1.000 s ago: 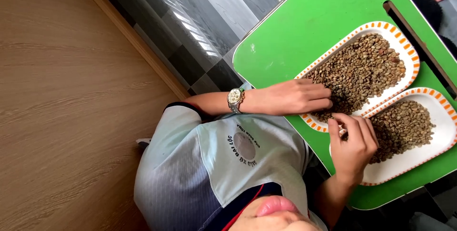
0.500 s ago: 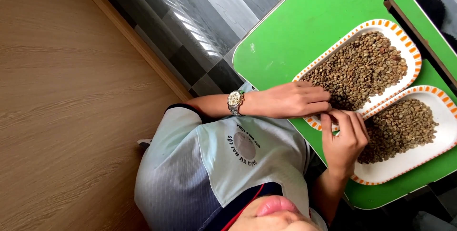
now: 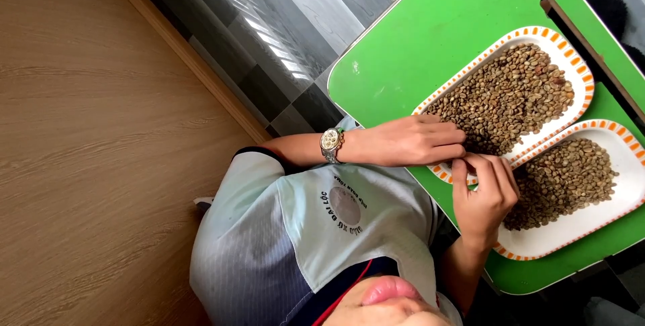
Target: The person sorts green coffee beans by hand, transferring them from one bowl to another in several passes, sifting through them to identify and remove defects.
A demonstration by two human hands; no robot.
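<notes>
On the far left there's a wooden wall [image 3: 87, 151], then a strip of grey tiled floor [image 3: 289, 10]. Next comes a silver wristwatch [image 3: 330, 143] on the left hand [image 3: 410, 141], which lies flat with fingers stretched out on the beans [image 3: 510, 94] in the upper tray [image 3: 583, 70] (white with an orange-checked rim). The right hand [image 3: 485, 198] is curled, fingertips pinched at the rims where the two trays meet; can't tell if it's got a bean. The lower tray [image 3: 591, 222] sits touching the upper one on a green table [image 3: 416, 37].

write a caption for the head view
Left hand and right hand over beans in two trays on a green table.
</notes>
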